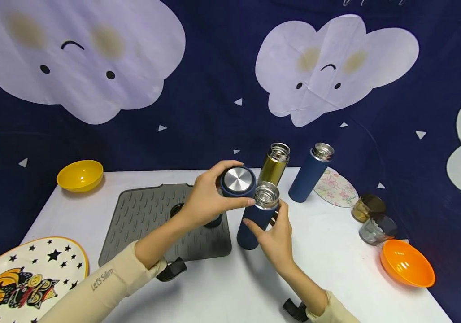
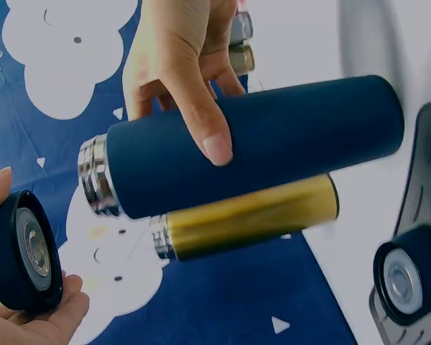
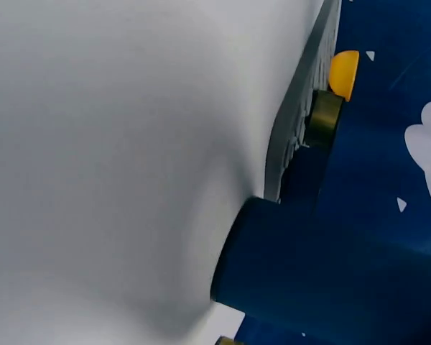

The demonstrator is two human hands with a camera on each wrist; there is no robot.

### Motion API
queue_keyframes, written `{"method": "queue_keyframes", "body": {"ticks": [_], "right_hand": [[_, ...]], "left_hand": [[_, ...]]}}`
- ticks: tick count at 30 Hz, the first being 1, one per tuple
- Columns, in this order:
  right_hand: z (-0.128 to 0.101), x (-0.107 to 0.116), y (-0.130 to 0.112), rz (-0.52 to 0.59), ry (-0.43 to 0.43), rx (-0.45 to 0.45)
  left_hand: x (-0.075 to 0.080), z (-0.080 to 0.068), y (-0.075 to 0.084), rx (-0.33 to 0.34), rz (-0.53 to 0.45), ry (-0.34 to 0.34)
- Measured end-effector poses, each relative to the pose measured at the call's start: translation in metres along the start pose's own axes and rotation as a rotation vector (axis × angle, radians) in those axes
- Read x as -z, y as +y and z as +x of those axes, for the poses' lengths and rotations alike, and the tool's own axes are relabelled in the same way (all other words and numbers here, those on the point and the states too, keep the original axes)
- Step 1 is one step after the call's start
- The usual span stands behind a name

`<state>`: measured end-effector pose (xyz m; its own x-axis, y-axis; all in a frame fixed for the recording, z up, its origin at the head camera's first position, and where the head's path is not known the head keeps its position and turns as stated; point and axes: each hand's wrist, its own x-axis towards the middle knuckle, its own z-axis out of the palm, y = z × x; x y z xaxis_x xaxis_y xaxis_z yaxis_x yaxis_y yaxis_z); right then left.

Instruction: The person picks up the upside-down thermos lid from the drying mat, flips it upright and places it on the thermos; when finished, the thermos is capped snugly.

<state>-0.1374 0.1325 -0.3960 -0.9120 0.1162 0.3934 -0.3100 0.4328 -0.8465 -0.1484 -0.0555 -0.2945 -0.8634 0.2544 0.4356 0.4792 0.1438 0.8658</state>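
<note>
My left hand grips a navy lid with a steel disc just left of the open steel mouth of a navy flask. My right hand holds that flask upright on the white table, thumb on its front and fingers behind it. In the left wrist view the lid sits between my fingertips, apart from the flask, and the right thumb presses on the flask's body. The right wrist view shows the flask's base on the table.
A gold flask and a second navy flask stand open behind. A grey ribbed mat carries another navy lid. Around the table: yellow bowl, orange bowl, two glass cups, a star-patterned plate, a floral coaster.
</note>
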Motion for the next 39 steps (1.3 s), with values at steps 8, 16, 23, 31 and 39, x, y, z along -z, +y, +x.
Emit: {"method": "queue_keyframes", "body": {"ticks": [8, 16, 23, 31, 39], "right_hand": [[-0.002, 0.003, 0.001, -0.034, -0.016, 0.034], [-0.003, 0.002, 0.003, -0.067, -0.020, 0.075], [-0.003, 0.001, 0.006, -0.067, -0.013, 0.129], [-0.003, 0.001, 0.008, -0.051, -0.006, 0.151], [-0.005, 0.001, 0.007, -0.066, -0.004, 0.120]], "left_hand": [[-0.034, 0.020, -0.005, 0.050, 0.060, -0.066], [-0.053, 0.029, -0.016, 0.032, 0.203, -0.111], [-0.054, 0.025, -0.028, 0.003, 0.228, -0.125], [-0.055, 0.024, -0.036, 0.013, 0.179, -0.160], [-0.053, 0.019, -0.045, -0.092, -0.054, -0.143]]}}
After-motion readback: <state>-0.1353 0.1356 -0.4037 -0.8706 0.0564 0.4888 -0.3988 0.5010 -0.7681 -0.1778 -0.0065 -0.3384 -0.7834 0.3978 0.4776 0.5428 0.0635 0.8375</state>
